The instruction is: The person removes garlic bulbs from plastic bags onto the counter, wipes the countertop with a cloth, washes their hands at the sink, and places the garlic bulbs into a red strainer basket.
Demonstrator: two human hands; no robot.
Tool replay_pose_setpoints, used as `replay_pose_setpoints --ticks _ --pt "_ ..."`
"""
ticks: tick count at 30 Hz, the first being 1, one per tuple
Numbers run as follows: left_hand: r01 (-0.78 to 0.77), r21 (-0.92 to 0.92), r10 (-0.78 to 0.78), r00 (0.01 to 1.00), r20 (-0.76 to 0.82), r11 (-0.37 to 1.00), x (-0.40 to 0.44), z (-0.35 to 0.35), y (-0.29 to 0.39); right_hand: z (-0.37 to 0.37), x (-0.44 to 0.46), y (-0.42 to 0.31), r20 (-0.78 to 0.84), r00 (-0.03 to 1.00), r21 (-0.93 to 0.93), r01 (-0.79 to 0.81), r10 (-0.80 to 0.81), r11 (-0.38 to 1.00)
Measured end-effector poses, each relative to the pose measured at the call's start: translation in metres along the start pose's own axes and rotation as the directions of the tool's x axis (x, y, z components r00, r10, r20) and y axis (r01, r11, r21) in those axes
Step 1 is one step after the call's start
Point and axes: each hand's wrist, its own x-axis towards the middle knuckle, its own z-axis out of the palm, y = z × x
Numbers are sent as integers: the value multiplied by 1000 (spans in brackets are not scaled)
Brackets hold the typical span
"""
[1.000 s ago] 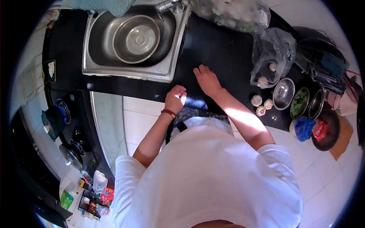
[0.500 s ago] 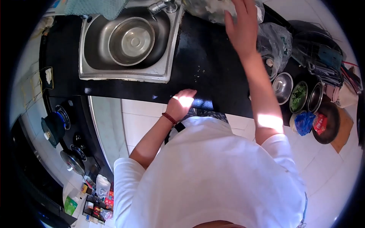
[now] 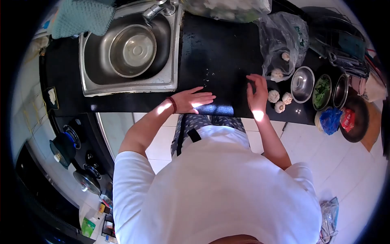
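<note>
My left hand (image 3: pixel 192 101), with a dark red bead bracelet at the wrist, rests near the counter's front edge with its fingers spread and nothing in it. Further right, my right hand (image 3: pixel 257 94) is over the black counter (image 3: pixel 227 53), empty, fingers extended and thumb apart. Just right of it are three garlic bulbs (image 3: pixel 274 96). Behind these, a clear plastic bag (image 3: pixel 280 36) holds more garlic. Small white crumbs (image 3: pixel 207 74) lie on the counter between and beyond my hands.
A metal sink (image 3: pixel 97 61) at left holds a steel basin (image 3: pixel 134 51). A bulky plastic bag (image 3: pixel 227 8) lies at the back. Right of the garlic stand a steel bowl (image 3: pixel 302 84) and a bowl of chopped greens (image 3: pixel 321 91). A pot (image 3: pixel 61 149) sits by a lit burner.
My right hand, which reached to the back bag half a second ago, has come back near the garlic. My left hand has turned and spread its fingers on the counter.
</note>
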Motion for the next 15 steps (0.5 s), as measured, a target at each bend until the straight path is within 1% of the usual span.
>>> replay_pose_setpoints --ticks 1,2,3,4,6,7,9,10,11,12,13,14,15 --pt "-27 16 27 1000 5 1000 0 -3 -4 0 6 -1 -7 1000 26 -24 24 999" --pt "-13 44 11 998 60 999 4 -4 -9 1 11 -3 -12 999 53 -46 47 998" --pt "-25 42 22 997 78 999 6 -6 -11 5 16 -2 -15 998 79 -67 68 995" --pt "-36 41 32 995 93 998 7 -9 -14 9 22 0 -69 997 91 23 -17 996" --pt "-44 44 37 989 141 998 10 -15 -16 11 29 -12 -84 996 149 -11 24 989" --pt "-34 85 22 990 140 996 11 -14 -16 12 31 -19 -90 995 177 -29 46 984" --pt "-14 167 -8 991 132 986 16 -14 -16 15 29 -26 -62 994 210 -79 94 974" --pt "34 141 -31 999 -18 989 19 -17 -21 16 27 -27 -47 992 225 -104 117 969" --pt "207 79 -197 973 -118 975 24 -20 -28 19 23 -26 -45 992 212 -102 114 972" --pt "338 62 -313 915 -254 939 28 -29 -41 23 19 -22 -44 993 198 -99 110 975" --pt "450 48 -403 838 -367 892 28 -37 -63 26 15 -19 -43 994 182 -94 103 979" --pt "574 -5 -494 701 -514 819 24 -49 -84 27 10 -16 -38 994 153 -93 100 984" --pt "743 174 -564 619 -546 646 15 -65 -102 27 5 -13 -32 995 125 -89 94 988"
